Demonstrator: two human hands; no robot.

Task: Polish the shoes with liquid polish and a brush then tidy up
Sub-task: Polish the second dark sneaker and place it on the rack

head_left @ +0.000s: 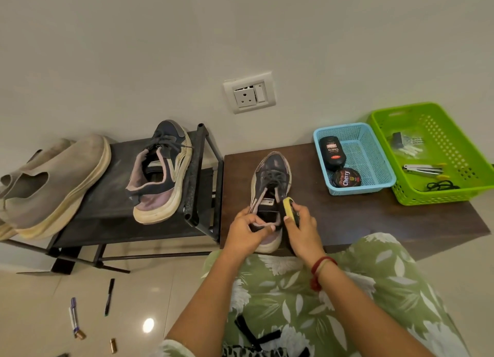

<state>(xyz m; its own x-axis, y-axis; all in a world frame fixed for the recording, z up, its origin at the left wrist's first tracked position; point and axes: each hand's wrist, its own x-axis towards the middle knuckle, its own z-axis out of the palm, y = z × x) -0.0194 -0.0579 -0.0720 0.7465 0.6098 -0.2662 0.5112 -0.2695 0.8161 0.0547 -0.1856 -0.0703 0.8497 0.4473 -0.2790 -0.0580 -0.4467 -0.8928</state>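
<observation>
Shoe in work: a dark, worn sneaker [270, 193] stands on the brown counter [374, 217], toe pointing to 12 o'clock, heel at the counter's near edge.
Left hand: the left hand [247, 232] grips the heel collar at the shoe's 7 o'clock, fingers curled over the rim and thumb across the opening.
Right hand: the right hand [302, 228] holds a yellow-backed brush [288, 208] in curled fingers, pressed to the collar at the shoe's 4 o'clock; a red thread circles the wrist.
Polish: a black liquid polish bottle [332, 152] lies on its side in the blue basket [358, 189] at 2 o'clock from the shoe — a round polish tin [346, 178] sits just beside it, nearer the person.
Green basket: the green basket [433, 196] stands touching the blue one on its 3 o'clock side and holds a metal tool [421, 168], a black cord [442, 186] and a clear packet.
Second shoe: the matching sneaker [157, 174] rests tilted on a black metal rack [107, 196] at 10 o'clock, just beside the counter.
Other footwear: a pair of grey slip-ons [53, 185] lies on the rack's far left, at 9 o'clock.
Wall: a white socket plate [249, 92] sits at 12 o'clock above the shoe.
Floor: a black pen [109, 296], a purple-capped marker [73, 316] and two small batteries [113, 345] lie scattered at 8 o'clock — well apart from the counter.
</observation>
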